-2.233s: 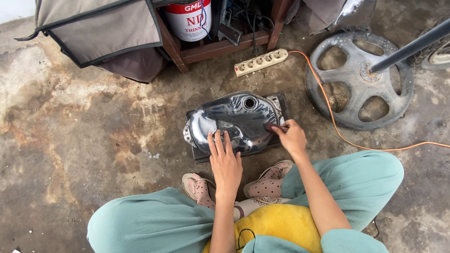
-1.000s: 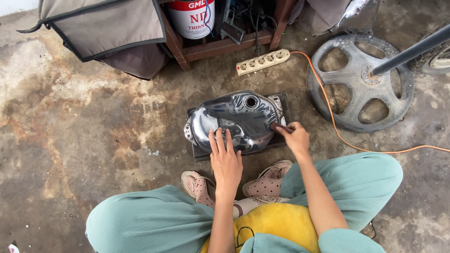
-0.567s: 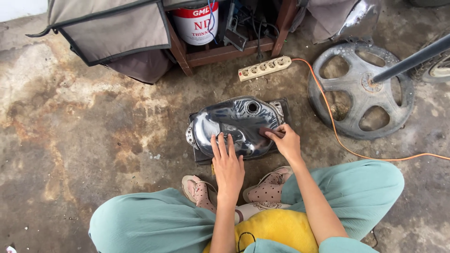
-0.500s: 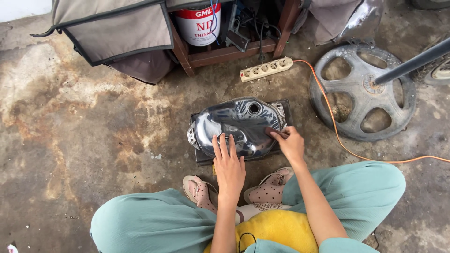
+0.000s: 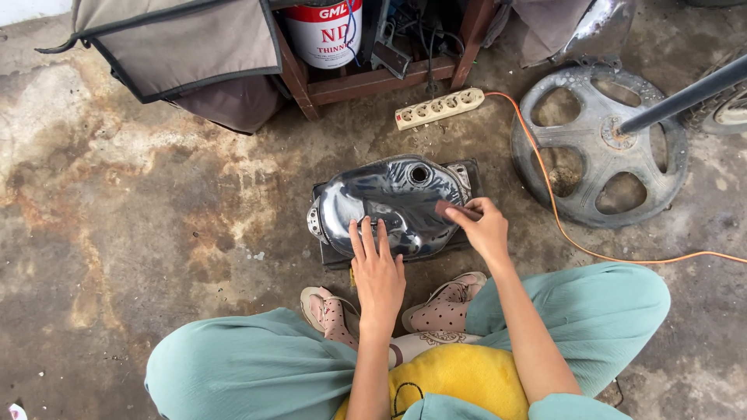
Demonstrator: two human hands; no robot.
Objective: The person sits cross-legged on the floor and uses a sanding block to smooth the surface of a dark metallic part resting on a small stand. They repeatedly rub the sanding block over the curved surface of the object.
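A bare shiny metal motorcycle fuel tank (image 5: 389,198) lies on a dark mat (image 5: 334,257) on the concrete floor in front of me. My left hand (image 5: 377,268) rests flat on the tank's near edge, fingers spread. My right hand (image 5: 482,227) pinches a small brown sanding piece (image 5: 448,209) against the tank's right side. The tank's filler hole (image 5: 419,173) faces up at the far side.
A white power strip (image 5: 440,108) with an orange cable (image 5: 568,233) lies beyond the tank. A grey cast wheel (image 5: 599,148) with a dark pole lies at right. A red-and-white paint can (image 5: 323,31) sits in a wooden frame; grey fabric panels (image 5: 187,47) lean at left.
My right hand with the sanding piece has slid back and forth over the tank's right side. The left hand has stayed on the near edge. The view shifted slightly.
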